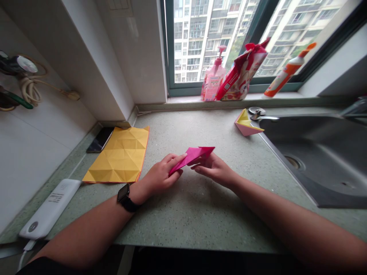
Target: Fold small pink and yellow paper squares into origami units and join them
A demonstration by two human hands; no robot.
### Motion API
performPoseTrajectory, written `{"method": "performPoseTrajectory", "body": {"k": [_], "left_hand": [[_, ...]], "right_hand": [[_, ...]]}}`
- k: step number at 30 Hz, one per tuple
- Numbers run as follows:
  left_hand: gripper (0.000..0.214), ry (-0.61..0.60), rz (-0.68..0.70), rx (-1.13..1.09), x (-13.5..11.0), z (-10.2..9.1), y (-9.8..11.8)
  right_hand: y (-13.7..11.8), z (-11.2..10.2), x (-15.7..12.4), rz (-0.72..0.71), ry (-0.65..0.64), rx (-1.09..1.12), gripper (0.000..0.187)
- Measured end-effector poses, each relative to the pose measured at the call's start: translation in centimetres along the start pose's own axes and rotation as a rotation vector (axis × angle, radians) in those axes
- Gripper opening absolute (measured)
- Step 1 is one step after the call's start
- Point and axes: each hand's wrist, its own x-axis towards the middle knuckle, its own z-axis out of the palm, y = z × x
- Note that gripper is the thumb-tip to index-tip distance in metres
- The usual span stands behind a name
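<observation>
left hand (pixel 162 173) and right hand (pixel 213 170) both pinch a folded pink paper (pixel 191 157) by its ends; it looks light and soft, best held along its creased edges.

Single head-worn view, looking forward and down at left hand (pixel 160 173) and right hand (pixel 215 170)
</observation>
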Motion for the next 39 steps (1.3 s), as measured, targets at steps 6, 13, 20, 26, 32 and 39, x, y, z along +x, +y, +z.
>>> {"method": "performPoseTrajectory", "body": {"k": [6,13,20,26,32,39], "left_hand": [[0.055,-0.027,0.059,-0.065,0.1,-0.2,0.4],[0.049,-0.016,0.077,-0.165,0.3,-0.2,0.5],[0.051,0.058,-0.004,-0.240,0.5,-0.1,1.3],[0.052,0.074,-0.045,-0.301,0.6,0.0,1.4],[0.050,0.016,0.021,-0.349,0.7,0.0,1.2],[0.055,0.015,0.080,-0.352,0.8,-0.2,1.1]], "right_hand": [[0.6,0.3,0.0,-0.015,-0.021,-0.009,0.052],[0.7,0.5,-0.1,-0.079,0.023,-0.137,0.037],[0.5,0.9,-0.4,-0.082,0.030,-0.300,0.049],[0.0,1.6,-0.2,-0.112,0.088,-0.336,0.037],[-0.6,1.6,0.0,-0.151,0.169,-0.421,0.025],[-1.0,1.3,-0.1,-0.216,0.140,-0.461,0.024]]}}
